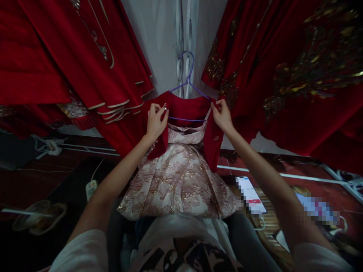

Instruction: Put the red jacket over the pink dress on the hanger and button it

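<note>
A short red jacket [185, 107] hangs on a thin purple hanger [189, 80] hooked to a metal rail. Beneath the jacket on that hanger is a pale pink dress [181, 177] with a gold floral pattern, its pleated skirt spreading toward my lap. My left hand [157, 119] pinches the jacket's left front edge, near small shiny ornaments. Opposite, my right hand [222, 115] grips the jacket's right front edge near the shoulder, beside a dress strap. The jacket fronts stand apart, so the dress top shows between them.
Red embroidered garments hang close at left [113, 75] and right [255, 75]. A lit phone [251, 194] lies on a wooden surface at lower right, with a second device [317, 207] farther right. A white power strip [91, 189] and a plastic food container [39, 217] sit at lower left.
</note>
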Available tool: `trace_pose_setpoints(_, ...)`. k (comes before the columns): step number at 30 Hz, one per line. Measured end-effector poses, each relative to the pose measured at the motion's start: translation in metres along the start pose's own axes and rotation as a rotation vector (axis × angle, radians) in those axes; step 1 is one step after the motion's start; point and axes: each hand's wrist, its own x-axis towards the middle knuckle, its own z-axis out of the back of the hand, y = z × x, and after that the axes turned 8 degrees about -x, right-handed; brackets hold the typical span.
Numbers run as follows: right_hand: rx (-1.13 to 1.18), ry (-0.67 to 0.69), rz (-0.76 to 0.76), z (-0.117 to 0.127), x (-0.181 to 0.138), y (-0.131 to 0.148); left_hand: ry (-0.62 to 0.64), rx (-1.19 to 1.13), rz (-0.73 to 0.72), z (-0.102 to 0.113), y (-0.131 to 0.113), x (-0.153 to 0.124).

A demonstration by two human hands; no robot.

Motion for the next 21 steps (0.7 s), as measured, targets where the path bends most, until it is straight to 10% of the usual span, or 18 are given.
trace_pose_setpoints(8, 0.246, 0.372, 0.141, -0.056, -0.058, 0.066, 0.285, -0.281, -0.056, -0.034, -0.018, -0.034)
trace_pose_setpoints(15, 0.343, 0.333, 0.066, -0.059, -0.065, 0.057, -0.027, -0.443, 0.209, -0.032, -0.024, -0.046)
trace_pose_setpoints(21, 0.593, 0.449, 0.027, -0.064, -0.068, 0.054, -0.013, -0.641, 0.285, -0.043, -0.008, -0.045)
